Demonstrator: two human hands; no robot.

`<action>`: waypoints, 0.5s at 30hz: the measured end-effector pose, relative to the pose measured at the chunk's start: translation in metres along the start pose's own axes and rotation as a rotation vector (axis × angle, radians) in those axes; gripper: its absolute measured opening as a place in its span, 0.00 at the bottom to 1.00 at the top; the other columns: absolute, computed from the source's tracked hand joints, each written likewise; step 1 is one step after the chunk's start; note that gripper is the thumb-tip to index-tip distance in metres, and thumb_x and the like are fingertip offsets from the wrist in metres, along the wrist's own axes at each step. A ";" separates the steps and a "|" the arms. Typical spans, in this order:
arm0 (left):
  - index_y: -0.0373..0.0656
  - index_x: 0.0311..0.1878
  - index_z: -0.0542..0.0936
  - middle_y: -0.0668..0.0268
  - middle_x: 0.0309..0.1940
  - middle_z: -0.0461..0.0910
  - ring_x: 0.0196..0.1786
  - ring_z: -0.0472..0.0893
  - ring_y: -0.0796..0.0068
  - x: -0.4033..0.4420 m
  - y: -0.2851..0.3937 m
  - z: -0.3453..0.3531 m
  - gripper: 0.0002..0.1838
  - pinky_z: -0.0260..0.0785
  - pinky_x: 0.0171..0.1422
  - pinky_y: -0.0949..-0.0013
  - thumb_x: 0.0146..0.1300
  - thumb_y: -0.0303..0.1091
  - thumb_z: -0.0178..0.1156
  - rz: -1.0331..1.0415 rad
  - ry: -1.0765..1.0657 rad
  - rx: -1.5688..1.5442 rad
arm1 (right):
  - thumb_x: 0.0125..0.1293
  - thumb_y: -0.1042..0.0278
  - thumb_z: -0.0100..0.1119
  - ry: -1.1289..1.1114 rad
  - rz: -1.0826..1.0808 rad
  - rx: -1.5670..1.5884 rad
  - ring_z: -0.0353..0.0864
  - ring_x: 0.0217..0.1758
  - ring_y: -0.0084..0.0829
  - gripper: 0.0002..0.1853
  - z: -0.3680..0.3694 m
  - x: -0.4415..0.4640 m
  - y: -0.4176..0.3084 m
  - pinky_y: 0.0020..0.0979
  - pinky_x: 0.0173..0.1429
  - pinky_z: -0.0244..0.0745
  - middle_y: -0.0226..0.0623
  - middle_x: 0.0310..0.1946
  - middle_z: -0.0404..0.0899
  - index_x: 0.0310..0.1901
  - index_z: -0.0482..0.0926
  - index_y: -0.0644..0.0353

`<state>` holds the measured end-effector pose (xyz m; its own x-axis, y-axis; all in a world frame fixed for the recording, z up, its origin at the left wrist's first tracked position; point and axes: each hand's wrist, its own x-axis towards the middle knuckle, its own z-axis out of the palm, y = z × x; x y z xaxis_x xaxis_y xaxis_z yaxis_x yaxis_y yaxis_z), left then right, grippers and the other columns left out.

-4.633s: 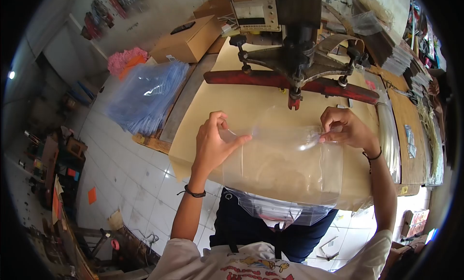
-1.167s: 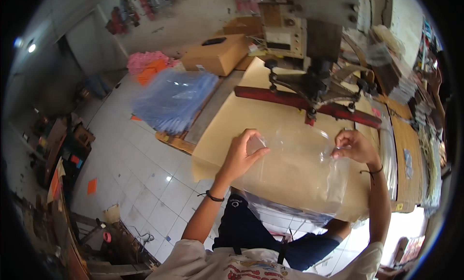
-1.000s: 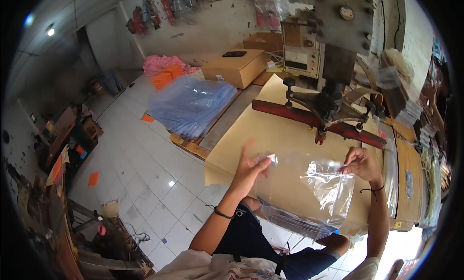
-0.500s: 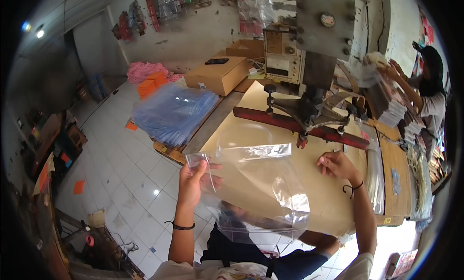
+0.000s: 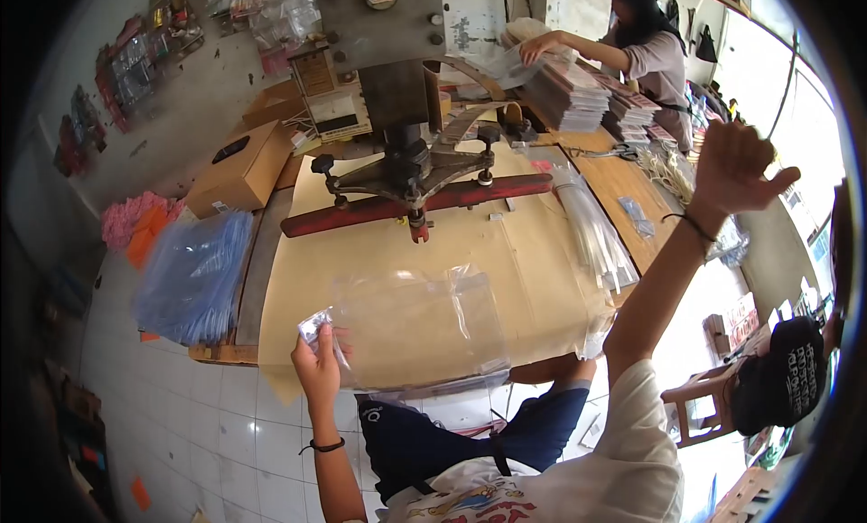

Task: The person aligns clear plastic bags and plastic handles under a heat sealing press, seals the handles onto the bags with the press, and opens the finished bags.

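Observation:
A clear plastic bag (image 5: 420,329) lies partly over the brown paper sheet (image 5: 533,315) on the table, its near edge hanging over the front. My left hand (image 5: 318,360) pinches the bag's left corner, with the thumb on top and the fingers seen through the film. High on the right, my right hand (image 5: 742,169) is raised in the air, away from the table. Its fingers are curled and the thumb sticks out sideways; I see nothing held in it. A press with a red bar (image 5: 424,202) stands just beyond the bag.
At left lies a stack of bluish plastic sheets (image 5: 194,275), near a cardboard box (image 5: 242,166). Clear plastic strips (image 5: 591,225) run along the table's right side. Behind them a co-worker (image 5: 646,58) handles stacked packets (image 5: 564,94). A wooden stool (image 5: 704,401) stands at right.
My right hand has risen from over the paper to high on the right. The bag, still in my left hand, is lower and flatter over the paper. The view has swung right.

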<state>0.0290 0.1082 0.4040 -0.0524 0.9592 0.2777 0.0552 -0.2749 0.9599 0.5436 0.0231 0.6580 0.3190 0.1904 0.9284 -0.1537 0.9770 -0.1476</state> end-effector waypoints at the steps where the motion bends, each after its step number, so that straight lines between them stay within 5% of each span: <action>1: 0.33 0.51 0.77 0.60 0.33 0.86 0.25 0.82 0.77 0.000 -0.001 0.001 0.12 0.76 0.31 0.73 0.80 0.35 0.53 0.031 0.006 0.030 | 0.70 0.28 0.53 -0.059 -0.017 -0.008 0.51 0.20 0.21 0.35 0.000 0.004 -0.014 0.32 0.38 0.52 0.19 0.13 0.57 0.12 0.61 0.43; 4: 0.34 0.50 0.78 0.62 0.33 0.86 0.29 0.83 0.78 -0.006 -0.002 0.004 0.10 0.76 0.35 0.73 0.79 0.32 0.55 0.078 0.016 0.043 | 0.69 0.28 0.56 -0.338 0.116 0.302 0.57 0.23 0.18 0.33 0.021 0.000 -0.041 0.30 0.40 0.54 0.15 0.13 0.58 0.13 0.63 0.41; 6: 0.34 0.50 0.79 0.63 0.34 0.86 0.32 0.84 0.78 -0.016 -0.007 0.006 0.09 0.76 0.38 0.73 0.78 0.31 0.56 0.163 0.007 0.040 | 0.66 0.33 0.62 -0.336 0.175 -0.203 0.64 0.41 0.30 0.25 0.056 -0.050 -0.036 0.37 0.54 0.59 0.24 0.33 0.64 0.33 0.65 0.45; 7: 0.35 0.48 0.81 0.63 0.37 0.86 0.37 0.85 0.77 -0.034 0.018 0.012 0.08 0.76 0.42 0.73 0.77 0.29 0.56 0.039 -0.090 -0.137 | 0.65 0.35 0.65 -0.356 0.208 -0.446 0.68 0.50 0.36 0.26 0.077 -0.075 -0.033 0.40 0.61 0.62 0.29 0.43 0.67 0.42 0.66 0.47; 9: 0.37 0.42 0.84 0.61 0.35 0.87 0.37 0.85 0.76 -0.068 0.024 0.024 0.05 0.75 0.40 0.73 0.73 0.26 0.62 -0.018 -0.244 -0.288 | 0.52 0.37 0.76 -1.195 0.500 -0.771 0.65 0.78 0.49 0.60 0.102 -0.108 -0.024 0.50 0.80 0.62 0.48 0.76 0.65 0.81 0.54 0.53; 11: 0.42 0.41 0.87 0.64 0.31 0.88 0.30 0.82 0.74 -0.090 0.023 0.035 0.05 0.72 0.35 0.68 0.63 0.24 0.68 0.178 -0.493 -0.095 | 0.45 0.47 0.79 -1.235 0.722 -0.914 0.69 0.74 0.52 0.62 0.113 -0.185 -0.026 0.48 0.75 0.68 0.45 0.72 0.70 0.81 0.55 0.53; 13: 0.46 0.45 0.88 0.65 0.33 0.89 0.29 0.82 0.67 -0.102 0.040 0.052 0.10 0.72 0.36 0.67 0.61 0.26 0.70 0.366 -0.628 -0.088 | 0.53 0.51 0.77 -1.210 1.417 -0.697 0.66 0.77 0.49 0.58 0.102 -0.220 -0.045 0.47 0.79 0.64 0.46 0.75 0.67 0.82 0.53 0.47; 15: 0.46 0.48 0.87 0.67 0.37 0.90 0.34 0.84 0.68 -0.112 0.051 0.061 0.11 0.72 0.44 0.66 0.62 0.31 0.72 0.395 -0.811 -0.018 | 0.68 0.62 0.69 -0.952 1.402 -0.678 0.89 0.48 0.39 0.11 0.081 -0.255 -0.087 0.33 0.55 0.82 0.36 0.46 0.90 0.47 0.88 0.59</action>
<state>0.0982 -0.0092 0.4196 0.6867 0.5447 0.4813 -0.0957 -0.5887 0.8027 0.3995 -0.1187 0.4615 -0.3149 0.9341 -0.1685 0.6322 0.0740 -0.7713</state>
